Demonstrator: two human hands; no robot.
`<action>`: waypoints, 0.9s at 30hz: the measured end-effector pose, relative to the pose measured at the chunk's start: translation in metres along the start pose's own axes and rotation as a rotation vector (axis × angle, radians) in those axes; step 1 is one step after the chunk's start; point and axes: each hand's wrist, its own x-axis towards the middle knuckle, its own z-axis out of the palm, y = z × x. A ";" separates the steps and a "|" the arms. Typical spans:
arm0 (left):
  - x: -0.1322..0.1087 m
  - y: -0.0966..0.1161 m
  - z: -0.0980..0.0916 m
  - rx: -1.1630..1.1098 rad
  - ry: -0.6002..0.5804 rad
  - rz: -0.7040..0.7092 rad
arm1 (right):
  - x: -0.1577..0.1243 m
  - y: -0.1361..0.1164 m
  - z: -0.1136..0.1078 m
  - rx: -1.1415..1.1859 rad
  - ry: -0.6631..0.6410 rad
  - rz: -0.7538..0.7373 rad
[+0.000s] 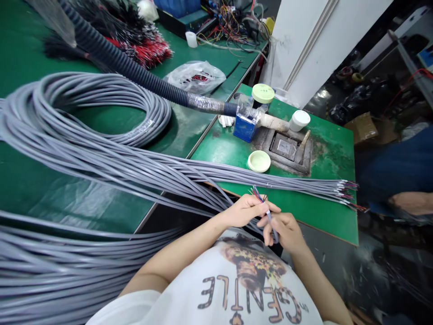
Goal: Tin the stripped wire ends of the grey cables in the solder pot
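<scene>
Close in front of my shirt, my left hand [246,211] pinches a grey multi-core cable [274,234] near its stripped end. Thin coloured wires [257,194] fan out above those fingertips. Just below, my right hand [288,231] has its fingers curled round the grey jacket of the same cable. Past my hands, a bundle of grey cables [287,183] lies across the small green table, its stripped ends [348,194] pointing right. The bundle leads back to a large grey coil [101,131] on the left.
A solder pot [284,146] is set in the green board [338,158], with a ribbed hose [135,63] reaching over it. Around it stand a pale shallow lid [259,161], a white tub [299,120] and a blue box [245,127]. A person's arm [412,203] shows at right.
</scene>
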 end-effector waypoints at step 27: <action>0.005 -0.004 0.008 -0.187 0.716 0.114 | 0.022 0.011 0.018 0.318 0.277 0.056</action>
